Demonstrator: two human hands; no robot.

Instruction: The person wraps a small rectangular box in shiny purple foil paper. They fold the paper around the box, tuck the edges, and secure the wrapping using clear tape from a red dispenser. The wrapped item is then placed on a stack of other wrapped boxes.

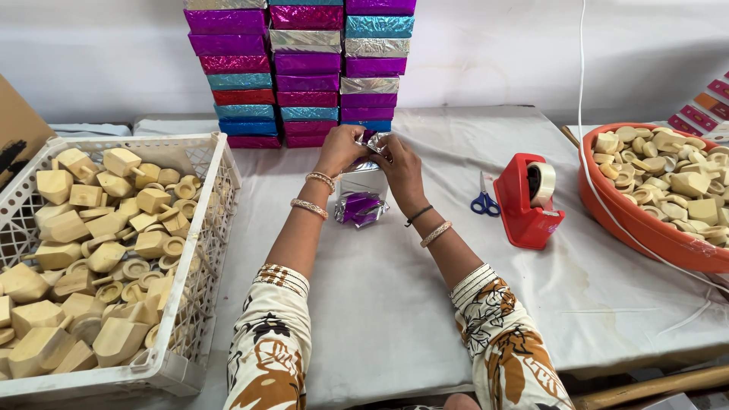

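A small box half covered in shiny silver and purple foil paper point(361, 190) stands upright on the white cloth in the middle of the table. My left hand point(339, 149) and my right hand point(399, 168) both pinch the foil at the box's top end, fingers closed on the paper. Loose foil bunches out at the near end of the box. Bangles sit on both wrists.
Stacks of foil-wrapped boxes point(300, 72) rise right behind my hands. A white plastic crate point(214, 182) of wooden pieces fills the left. At right are blue-handled scissors point(483, 202), a red tape dispenser point(527, 202) and an orange tub point(638, 224) of wooden pieces.
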